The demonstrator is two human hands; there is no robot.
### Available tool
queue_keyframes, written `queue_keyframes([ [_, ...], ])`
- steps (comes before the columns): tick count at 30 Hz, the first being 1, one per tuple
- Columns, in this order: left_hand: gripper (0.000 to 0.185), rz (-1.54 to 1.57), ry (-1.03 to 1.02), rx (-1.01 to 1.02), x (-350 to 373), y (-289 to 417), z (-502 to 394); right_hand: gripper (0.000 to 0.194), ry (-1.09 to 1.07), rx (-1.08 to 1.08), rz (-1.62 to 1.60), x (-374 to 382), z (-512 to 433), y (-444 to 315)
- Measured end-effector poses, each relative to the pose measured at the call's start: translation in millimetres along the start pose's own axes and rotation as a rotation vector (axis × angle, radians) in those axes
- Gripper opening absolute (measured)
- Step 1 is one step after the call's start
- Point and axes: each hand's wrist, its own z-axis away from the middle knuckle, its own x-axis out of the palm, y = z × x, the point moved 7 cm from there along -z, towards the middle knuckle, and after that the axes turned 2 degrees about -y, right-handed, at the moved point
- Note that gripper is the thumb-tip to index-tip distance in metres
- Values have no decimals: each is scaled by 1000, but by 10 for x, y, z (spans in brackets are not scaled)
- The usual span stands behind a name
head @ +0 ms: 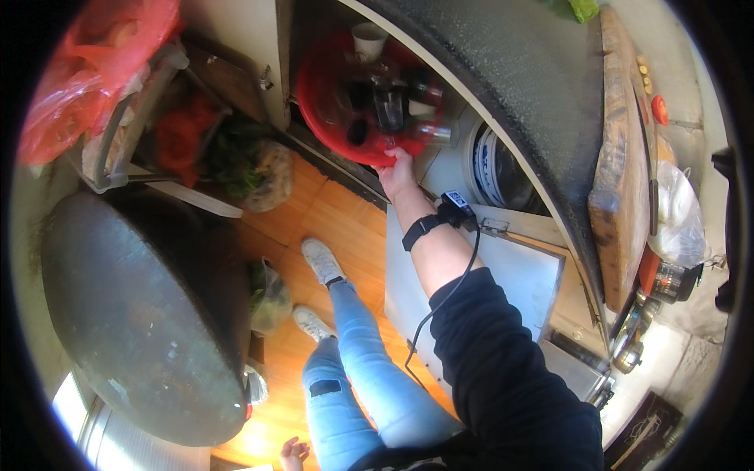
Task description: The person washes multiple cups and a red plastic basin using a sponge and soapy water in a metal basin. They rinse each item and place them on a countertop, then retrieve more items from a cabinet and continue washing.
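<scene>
My right hand [399, 173] grips the near rim of a red plastic basin [321, 140], which sits at the opening of a low cabinet. Inside the basin are a white paper cup [370, 42], a clear drinking glass [389, 110] and several other cups and glasses, partly in shadow. A clear glass [437, 133] lies at the basin's right side. Stacked white-and-blue dishware [488, 168] stands on the cabinet floor to the right. Low at the bottom edge, my left hand [293, 453] hangs with nothing in it, its fingers loosely bent and partly cut off.
An opened cabinet door [500, 265] is below my right forearm. Above, a dark countertop [506, 65] carries a thick wooden cutting board [615, 165]. A round dark tabletop [141, 329] tilts at left. Bagged greens [271, 300] and a rack [112, 153] stand near my feet.
</scene>
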Motion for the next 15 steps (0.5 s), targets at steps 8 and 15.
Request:
queue_keyframes([
  [8,38,-8,-1,18,-81,-138,87,27,-21,51,-7,-227,630,134],
  [15,31,25,45,38,-95,-181,174,33,39,60,9,-507,1143,340],
])
